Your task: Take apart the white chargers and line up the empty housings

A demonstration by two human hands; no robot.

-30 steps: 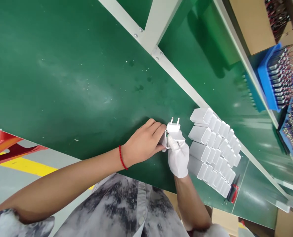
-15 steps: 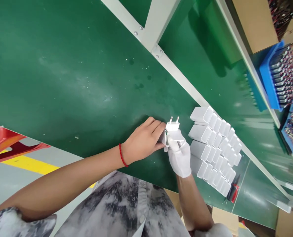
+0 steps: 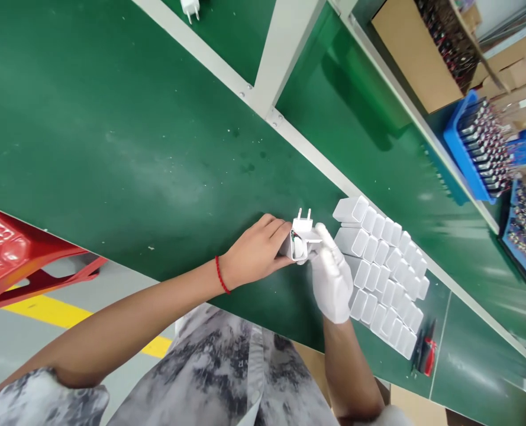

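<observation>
My bare left hand [image 3: 257, 247] is wrapped round a white plastic casing [image 3: 294, 255], its open end turned to the right. A bit of green circuit board shows just inside that opening. At the casing's mouth sits a white two-pin plug cap [image 3: 303, 225], its pins pointing away from me. My right hand [image 3: 332, 278], in a white glove, pinches the flat edge of the cap; the fingertips are partly hidden. Close by on the right stand rows of white casings [image 3: 369, 242], packed together with their open ends showing.
Red-handled tool [image 3: 429, 355] lies beyond the casings. A white plug [image 3: 190, 8] rests past the pale frame bar [image 3: 311, 148]. Blue bins [image 3: 469, 154] of wired parts stand on the far right. Left of the green table [image 3: 112, 165] is a red plastic stool [image 3: 5, 254].
The view has shifted, bringing the far plug into sight. My right hand's fingers have slid to the right along the cap, and more of the casing's open end shows.
</observation>
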